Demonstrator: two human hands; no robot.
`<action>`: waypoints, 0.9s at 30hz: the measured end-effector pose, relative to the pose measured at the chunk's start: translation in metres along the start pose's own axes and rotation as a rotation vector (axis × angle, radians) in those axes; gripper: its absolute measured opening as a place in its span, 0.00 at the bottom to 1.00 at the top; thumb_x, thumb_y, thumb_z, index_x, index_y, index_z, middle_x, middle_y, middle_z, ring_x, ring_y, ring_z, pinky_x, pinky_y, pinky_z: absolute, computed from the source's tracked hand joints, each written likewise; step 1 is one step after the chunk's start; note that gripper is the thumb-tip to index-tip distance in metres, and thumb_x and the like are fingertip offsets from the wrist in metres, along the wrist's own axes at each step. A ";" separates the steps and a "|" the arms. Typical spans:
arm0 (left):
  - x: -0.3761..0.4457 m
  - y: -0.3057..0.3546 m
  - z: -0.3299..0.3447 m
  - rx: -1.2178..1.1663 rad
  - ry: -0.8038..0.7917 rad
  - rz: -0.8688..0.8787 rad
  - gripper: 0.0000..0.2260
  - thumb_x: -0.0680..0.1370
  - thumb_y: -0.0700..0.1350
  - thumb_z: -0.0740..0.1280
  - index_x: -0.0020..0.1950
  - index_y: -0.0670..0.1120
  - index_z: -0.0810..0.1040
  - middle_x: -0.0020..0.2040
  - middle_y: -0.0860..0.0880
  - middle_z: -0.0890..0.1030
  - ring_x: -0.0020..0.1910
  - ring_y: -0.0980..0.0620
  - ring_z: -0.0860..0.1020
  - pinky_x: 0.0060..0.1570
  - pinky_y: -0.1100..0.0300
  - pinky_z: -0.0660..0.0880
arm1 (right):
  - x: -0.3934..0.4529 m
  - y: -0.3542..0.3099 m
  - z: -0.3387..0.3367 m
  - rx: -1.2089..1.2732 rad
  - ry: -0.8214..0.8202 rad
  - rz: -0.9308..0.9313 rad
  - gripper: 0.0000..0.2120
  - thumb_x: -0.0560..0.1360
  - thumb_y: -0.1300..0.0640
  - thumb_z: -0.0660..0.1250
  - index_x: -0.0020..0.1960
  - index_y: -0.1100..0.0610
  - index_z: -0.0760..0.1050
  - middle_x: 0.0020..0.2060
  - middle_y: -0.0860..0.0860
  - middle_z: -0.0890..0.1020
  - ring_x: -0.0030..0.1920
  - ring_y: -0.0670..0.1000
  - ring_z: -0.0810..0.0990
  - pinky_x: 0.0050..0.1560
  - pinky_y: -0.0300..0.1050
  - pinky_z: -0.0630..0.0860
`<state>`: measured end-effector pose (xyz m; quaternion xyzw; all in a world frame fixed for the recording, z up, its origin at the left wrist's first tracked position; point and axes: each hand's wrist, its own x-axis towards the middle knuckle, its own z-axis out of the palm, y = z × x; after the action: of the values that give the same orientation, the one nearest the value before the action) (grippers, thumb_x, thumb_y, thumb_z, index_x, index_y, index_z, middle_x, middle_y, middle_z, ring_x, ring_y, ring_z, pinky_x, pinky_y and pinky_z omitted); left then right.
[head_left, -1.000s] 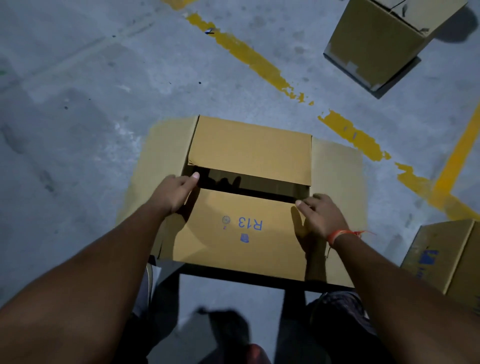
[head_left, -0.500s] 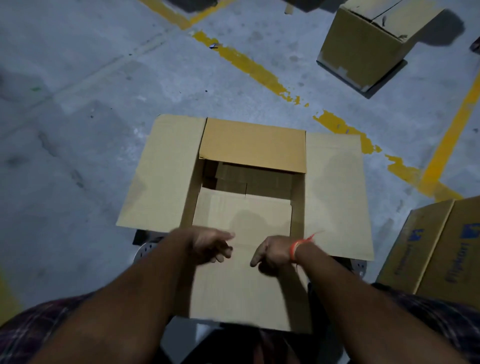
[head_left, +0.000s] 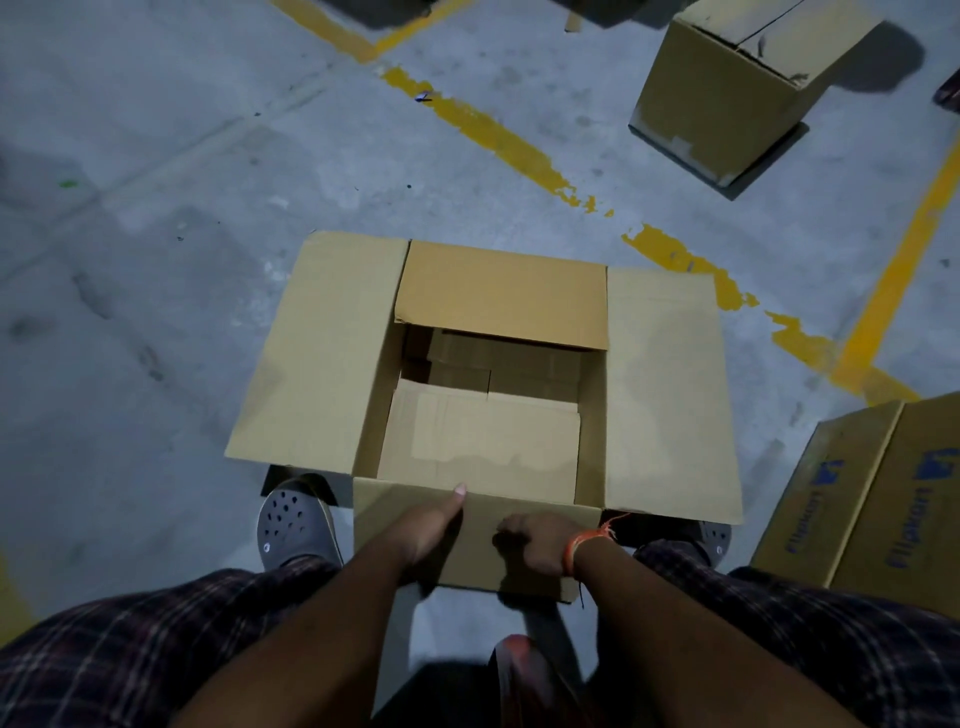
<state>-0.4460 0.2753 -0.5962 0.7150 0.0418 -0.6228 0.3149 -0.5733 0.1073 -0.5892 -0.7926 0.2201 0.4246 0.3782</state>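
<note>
On the grey floor (head_left: 156, 312), just ahead of the person's feet, the open box (head_left: 322, 353) is sitting with its side flaps spread wide and flat cardboard showing inside. To its right, a carton (head_left: 872, 519) is showing blurred blue print that looks like "Flipkart". The box's near flap (head_left: 384, 519) is hanging toward the person. The left hand (head_left: 428, 535) is lying on it with its fingers mostly hidden. The right hand (head_left: 540, 551) is curling its fingers against it. Whether either is gripping or only pressing, I cannot tell.

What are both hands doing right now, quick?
Left hand: open, pressing flat on the near flap of the open box.
Right hand: fingers curled, knuckles on the same flap; no grip visible.
</note>
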 end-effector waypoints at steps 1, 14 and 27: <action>0.001 0.001 0.001 -0.064 0.002 0.029 0.39 0.77 0.73 0.59 0.71 0.42 0.77 0.68 0.40 0.78 0.67 0.40 0.76 0.61 0.53 0.69 | 0.001 0.000 -0.001 0.116 0.067 0.007 0.26 0.74 0.63 0.63 0.72 0.53 0.75 0.71 0.54 0.76 0.71 0.56 0.73 0.73 0.46 0.68; 0.086 0.095 -0.010 -1.327 0.054 0.131 0.37 0.80 0.68 0.58 0.78 0.41 0.66 0.66 0.36 0.79 0.65 0.37 0.78 0.70 0.43 0.70 | 0.080 0.001 -0.068 2.455 0.473 -0.085 0.19 0.76 0.62 0.61 0.66 0.66 0.71 0.68 0.67 0.74 0.68 0.66 0.74 0.73 0.60 0.67; 0.151 0.316 -0.102 -0.591 0.282 0.984 0.26 0.78 0.60 0.61 0.77 0.57 0.68 0.76 0.49 0.72 0.74 0.53 0.70 0.73 0.55 0.64 | 0.155 -0.014 -0.316 1.754 0.803 -0.619 0.40 0.60 0.59 0.65 0.73 0.47 0.68 0.74 0.50 0.71 0.72 0.49 0.71 0.66 0.52 0.68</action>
<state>-0.1812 0.0240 -0.6061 0.6082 -0.0813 -0.2644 0.7440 -0.3199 -0.1374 -0.6018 -0.3417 0.3502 -0.3014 0.8184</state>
